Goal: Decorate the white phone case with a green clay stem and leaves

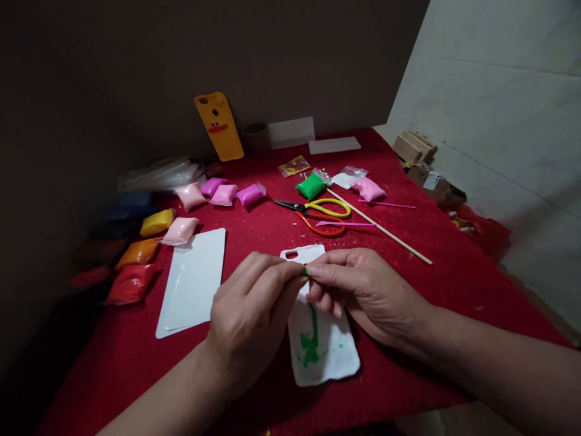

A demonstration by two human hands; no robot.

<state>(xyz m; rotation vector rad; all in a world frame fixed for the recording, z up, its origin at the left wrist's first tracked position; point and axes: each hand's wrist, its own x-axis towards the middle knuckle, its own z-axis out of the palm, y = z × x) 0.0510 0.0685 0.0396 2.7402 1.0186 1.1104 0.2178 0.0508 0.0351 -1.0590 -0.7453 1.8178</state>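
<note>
Fingertips of my left hand (pixel 252 300) and my right hand (pixel 370 290) meet over a phone case, both closed in a pinch on a small bit of green clay (pixel 305 271). Most of that bit is hidden by the fingers. Beneath them the white-covered phone case (pixel 333 357) lies flat, its camera cutout at the far end. A green strip and a ragged green patch (pixel 310 350) mark its surface. My hands cover part of the case's upper half.
Scissors (pixel 327 209), a wooden stick (pixel 385 230) and a pink tool (pixel 349 224) lie beyond my hands. A green clay packet (pixel 311 186) sits behind them. White boards (pixel 195 278) and several colored clay packets (pixel 131 283) are at left. A yellow phone case (pixel 220 130) leans at the back.
</note>
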